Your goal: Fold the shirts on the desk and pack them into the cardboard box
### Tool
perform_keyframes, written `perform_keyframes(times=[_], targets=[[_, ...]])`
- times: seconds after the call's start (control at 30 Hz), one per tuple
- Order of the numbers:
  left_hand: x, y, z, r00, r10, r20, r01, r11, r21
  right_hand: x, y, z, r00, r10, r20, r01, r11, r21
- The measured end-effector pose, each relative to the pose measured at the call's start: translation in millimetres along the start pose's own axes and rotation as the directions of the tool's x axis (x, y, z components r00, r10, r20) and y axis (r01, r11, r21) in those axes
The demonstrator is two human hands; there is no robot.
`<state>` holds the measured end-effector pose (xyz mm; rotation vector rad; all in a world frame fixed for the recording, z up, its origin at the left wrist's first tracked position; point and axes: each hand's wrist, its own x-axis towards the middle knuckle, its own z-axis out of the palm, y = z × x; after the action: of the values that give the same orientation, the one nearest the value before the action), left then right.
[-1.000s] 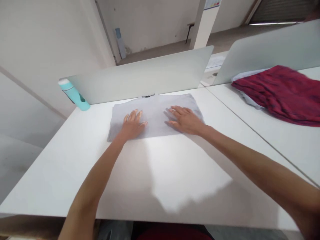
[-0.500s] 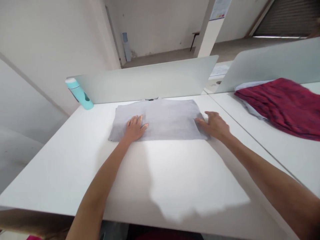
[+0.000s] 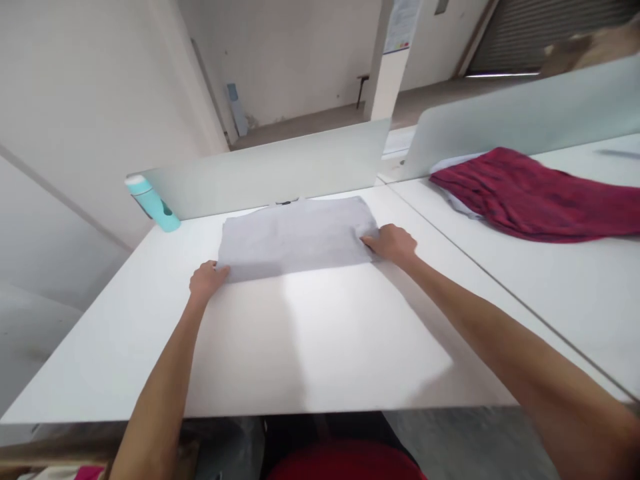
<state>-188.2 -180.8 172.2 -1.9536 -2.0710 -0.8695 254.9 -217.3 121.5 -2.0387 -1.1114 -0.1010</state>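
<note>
A light grey folded garment (image 3: 300, 237) lies flat on the white table (image 3: 250, 333), wider than it is deep, with a small dark tag or collar piece at its far edge. At its near left corner, my left hand (image 3: 207, 279) grips the cloth between thumb and fingers. My right hand (image 3: 394, 243) closes on the right edge of the garment, the thumb on top and the fingers curled at the side. The cloth puckers slightly beside the right thumb.
A turquoise bottle (image 3: 156, 205) leans at the table's far left corner. Frosted divider panels (image 3: 270, 177) run along the back. To the right, past a table seam, lies a dark red garment (image 3: 530, 197) over pale cloth. A water dispenser (image 3: 237, 110) stands far behind.
My left hand has moved left from lying flat on the cloth to gripping its near left corner. My right hand has closed on the right edge. The camera view has shifted.
</note>
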Motion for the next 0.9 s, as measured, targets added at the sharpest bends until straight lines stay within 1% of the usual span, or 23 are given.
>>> perform_keyframes(times=[0.07,0.13,0.2,0.27,0.37,0.43,0.5,0.6,0.63,0.67,0.7,0.73,0.77,0.8,0.83,0.87,0.9], targets=[[-7.6,7.0,0.0,1.0,0.02,-0.006,-0.021,1.0,-0.013,-10.1,-5.7,-4.5,0.999,0.001,0.033,-0.002,1.0,0.029],[-17.4,9.8,-1.3,0.999,0.051,-0.001,-0.051,0.998,-0.041,-18.9,-5.3,-8.7,0.998,0.0,0.059,-0.003,0.999,0.044],[-28.8,7.7,-4.5,0.996,0.086,0.006,-0.085,0.994,-0.07,-27.2,-0.6,-12.0,0.997,-0.007,0.071,0.004,0.999,0.046],[-41.2,1.4,-8.7,0.994,0.11,0.005,-0.109,0.991,-0.079,-36.6,7.2,-14.7,0.996,-0.027,0.083,0.024,0.999,0.041],[-60.5,-16.3,-11.9,0.99,0.139,0.023,-0.138,0.988,-0.063,-56.7,23.6,-17.4,0.993,-0.071,0.093,0.068,0.997,0.031],[-72.3,-34.5,-10.5,0.984,0.166,0.057,-0.166,0.986,-0.005,-74.5,36.2,-18.0,0.99,-0.095,0.1,0.093,0.995,0.023],[-83.2,-55.6,-7.5,0.981,0.169,0.099,-0.174,0.984,0.045,-94.2,48.8,-17.6,0.987,-0.116,0.112,0.114,0.993,0.019],[-103.1,-80.9,-5.6,0.981,0.127,0.143,-0.143,0.984,0.104,-120.7,68.2,-18.0,0.978,-0.154,0.139,0.156,0.988,-0.001],[-111.4,-84.8,-6.0,0.986,0.102,0.131,-0.12,0.983,0.142,-126.5,75.0,-19.1,0.973,-0.17,0.155,0.172,0.985,-0.003],[-120.1,-85.6,-6.6,0.992,0.086,0.09,-0.101,0.98,0.174,-130.0,81.7,-20.6,0.968,-0.185,0.171,0.188,0.982,0.0],[-128.4,-82.9,-7.0,0.996,0.079,0.033,-0.084,0.978,0.189,-130.9,87.9,-22.4,0.962,-0.195,0.191,0.196,0.98,0.015],[-135.7,-76.9,-6.9,0.992,0.105,-0.064,-0.093,0.982,0.163,-129.3,92.8,-24.2,0.957,-0.205,0.203,0.2,0.979,0.048],[-141.3,-67.5,-6.1,0.973,0.148,-0.179,-0.133,0.987,0.091,-125.8,96.0,-25.7,0.957,-0.203,0.206,0.191,0.979,0.077],[-145.1,-54.9,-4.4,0.944,0.182,-0.274,-0.196,0.98,-0.023,-121.0,97.0,-26.7,0.96,-0.194,0.204,0.177,0.979,0.099],[-146.8,-39.3,-1.9,0.923,0.208,-0.323,-0.272,0.948,-0.167,-116.0,95.8,-27.0,0.963,-0.184,0.197,0.166,0.981,0.101],[-146.8,-20.9,1.4,0.915,0.198,-0.351,-0.316,0.893,-0.321,-111.6,92.6,-26.4,0.968,-0.173,0.183,0.162,0.984,0.077],[-145.4,-0.3,5.4,0.925,0.207,-0.32,-0.343,0.819,-0.46,-108.0,88.1,-25.0,0.973,-0.168,0.16,0.165,0.986,0.032]])
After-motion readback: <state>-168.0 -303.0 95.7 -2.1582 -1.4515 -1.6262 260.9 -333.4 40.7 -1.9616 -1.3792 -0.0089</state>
